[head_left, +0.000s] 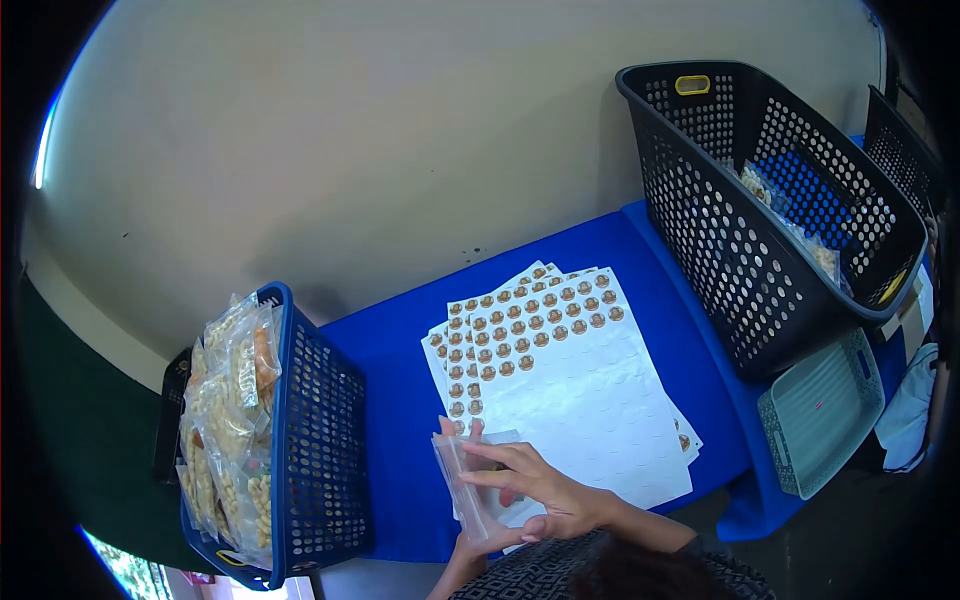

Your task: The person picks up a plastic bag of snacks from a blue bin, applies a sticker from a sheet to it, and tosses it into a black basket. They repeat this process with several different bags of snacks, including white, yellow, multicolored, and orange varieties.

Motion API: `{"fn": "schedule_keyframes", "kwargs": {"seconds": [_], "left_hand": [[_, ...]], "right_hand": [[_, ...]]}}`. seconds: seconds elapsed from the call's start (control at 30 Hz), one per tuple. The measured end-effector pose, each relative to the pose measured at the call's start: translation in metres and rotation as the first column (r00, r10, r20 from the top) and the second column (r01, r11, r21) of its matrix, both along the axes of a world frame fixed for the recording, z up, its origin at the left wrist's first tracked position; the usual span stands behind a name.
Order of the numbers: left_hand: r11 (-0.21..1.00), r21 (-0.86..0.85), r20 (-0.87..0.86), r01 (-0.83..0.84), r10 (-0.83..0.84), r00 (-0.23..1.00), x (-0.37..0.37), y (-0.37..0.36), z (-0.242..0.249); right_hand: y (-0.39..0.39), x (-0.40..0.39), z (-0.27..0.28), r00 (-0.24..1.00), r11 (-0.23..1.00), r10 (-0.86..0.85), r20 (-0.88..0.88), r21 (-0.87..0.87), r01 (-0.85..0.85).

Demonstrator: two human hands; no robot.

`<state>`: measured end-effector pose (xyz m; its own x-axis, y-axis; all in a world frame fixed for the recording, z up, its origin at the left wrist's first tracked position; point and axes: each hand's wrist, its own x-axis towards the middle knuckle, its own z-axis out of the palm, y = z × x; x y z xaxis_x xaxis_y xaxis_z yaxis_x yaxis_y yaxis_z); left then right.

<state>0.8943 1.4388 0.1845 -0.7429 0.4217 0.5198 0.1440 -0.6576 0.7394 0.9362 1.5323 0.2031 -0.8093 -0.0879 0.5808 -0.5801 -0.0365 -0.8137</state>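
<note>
A clear plastic bag [468, 500] is in my left hand [482, 543], low in the head view. My left palm shows under the bag's lower end, and two fingertips stick out past its far edge. My right hand [550, 492] reaches across from the right with its fingers stretched and apart, their tips touching the bag. A small brownish patch shows under these fingers; I cannot make out what it is. Just beyond my hands lie stacked white sticker sheets [600, 400]. Rows of round brown stickers [537, 322] fill the top sheet's far part, and its nearer part is bare backing.
A blue basket [325, 450] on the left is heaped with bagged snacks [235, 400]. At right stands a tall black basket [710, 240] with a few bags inside. A grey-green tray [825, 420] sits below it. Blue cloth [400, 350] covers the table against the wall [350, 150].
</note>
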Motion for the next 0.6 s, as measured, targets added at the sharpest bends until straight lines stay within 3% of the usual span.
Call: {"fn": "schedule_keyframes", "kwargs": {"seconds": [0.07, 0.1, 0.17, 0.2, 0.27, 0.3, 0.33, 0.4, 0.47, 0.53, 0.6], "left_hand": [[0.87, -0.472, -0.158, -0.141, 0.073, 0.985, -0.001, -0.014, 0.032], [0.871, -0.471, -0.158, -0.14, 0.074, 0.985, -0.003, -0.018, 0.032], [0.902, -0.427, 0.06, -0.059, 0.093, 0.994, -0.005, -0.025, 0.028], [0.902, -0.428, 0.06, -0.059, 0.093, 0.994, -0.009, -0.027, 0.024], [0.832, -0.478, -0.263, -0.283, 0.173, 0.949, -0.016, -0.027, 0.018], [0.843, -0.485, -0.175, -0.233, 0.167, 0.97, -0.011, -0.026, 0.024], [0.843, -0.485, -0.175, -0.232, 0.166, 0.97, -0.01, -0.026, 0.024], [0.849, -0.513, -0.149, -0.128, 0.059, 0.987, -0.008, -0.029, 0.023], [0.872, -0.468, -0.166, -0.143, 0.073, 0.983, -0.005, -0.024, 0.027], [0.877, -0.469, -0.05, -0.104, 0.091, 0.995, -0.003, -0.023, 0.028], [0.869, -0.481, -0.07, -0.116, 0.094, 0.993, -0.005, -0.023, 0.029]], "right_hand": [[-0.001, -0.002, -0.004, 0.999, 0.999, -0.017, 0.029, 0.033, 0.016], [0.0, -0.002, -0.004, 0.999, 0.999, -0.017, 0.029, 0.034, 0.016], [0.006, 0.001, -0.003, 0.921, 0.915, -0.389, -0.018, 0.11, 0.388], [0.007, 0.002, -0.001, 0.921, 0.915, -0.389, -0.017, 0.11, 0.388], [0.01, 0.005, 0.004, 0.832, 0.835, -0.547, 0.089, -0.019, 0.551], [0.011, 0.005, 0.009, 0.808, 0.808, -0.578, 0.111, -0.059, 0.586], [0.015, 0.005, 0.008, 0.808, 0.807, -0.579, 0.111, -0.059, 0.587], [0.024, 0.006, 0.005, 0.865, 0.865, -0.498, 0.058, 0.101, 0.491], [0.023, 0.007, 0.007, 0.874, 0.88, -0.476, 0.1, 0.051, 0.473], [0.024, 0.009, 0.002, 0.938, 0.953, -0.292, 0.186, -0.022, 0.302], [0.024, 0.009, 0.002, 0.932, 0.945, -0.323, 0.165, 0.001, 0.328]]}}
